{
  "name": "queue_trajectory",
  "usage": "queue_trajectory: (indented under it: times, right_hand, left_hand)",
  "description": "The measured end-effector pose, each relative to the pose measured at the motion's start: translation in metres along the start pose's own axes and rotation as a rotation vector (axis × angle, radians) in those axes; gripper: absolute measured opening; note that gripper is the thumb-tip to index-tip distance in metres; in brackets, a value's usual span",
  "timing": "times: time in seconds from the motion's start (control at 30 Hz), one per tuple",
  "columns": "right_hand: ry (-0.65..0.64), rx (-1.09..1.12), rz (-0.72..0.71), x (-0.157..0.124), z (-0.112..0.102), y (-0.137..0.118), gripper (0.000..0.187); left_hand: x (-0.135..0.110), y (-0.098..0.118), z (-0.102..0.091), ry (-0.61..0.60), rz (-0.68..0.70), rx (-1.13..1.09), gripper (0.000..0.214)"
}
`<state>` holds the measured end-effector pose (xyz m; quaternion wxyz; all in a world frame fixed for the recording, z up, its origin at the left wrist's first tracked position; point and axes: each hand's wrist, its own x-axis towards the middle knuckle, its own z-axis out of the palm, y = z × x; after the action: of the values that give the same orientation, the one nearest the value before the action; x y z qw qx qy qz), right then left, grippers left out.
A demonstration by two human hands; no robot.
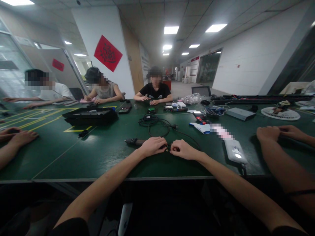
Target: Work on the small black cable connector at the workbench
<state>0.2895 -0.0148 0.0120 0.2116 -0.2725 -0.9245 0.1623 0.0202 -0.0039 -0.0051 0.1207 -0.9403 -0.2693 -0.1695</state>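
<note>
A dark, cylindrical handheld power tool lies along the green table, its narrow tip pointing left. My left hand is closed over the tool's rear part, with the fingers curled down. Just to the right, my right hand is closed in a pinch by the tool's rear end; whatever it pinches is too small to make out. Between the two hands, a tiny yellowish piece shows close to the fingertips. A black cable lies in loops beyond my hands, its plug resting to the right.
At left is a black tray. Toward the right stand a white device with a light, a blue-white packet, a grey box and a round white fan part. Neighbours' arms rest on both sides; several people sit opposite.
</note>
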Motion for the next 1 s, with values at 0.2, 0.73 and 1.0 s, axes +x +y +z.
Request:
queue_trajectory:
  times: [0.2,0.73,1.0]
  right_hand:
    - [0.125,-0.109,-0.032,-0.001,0.0,-0.001,0.017]
    - [0.15,-0.125,0.011,0.006,0.015,0.007,0.014]
    - [0.151,-0.142,0.01,0.007,0.016,0.007,0.014]
  left_hand:
    - [0.001,0.0,-0.001,-0.001,0.007,0.009,0.024]
    - [0.003,0.008,0.001,0.025,-0.053,0.043,0.024]
    - [0.003,0.011,0.001,0.023,-0.065,0.047,0.021]
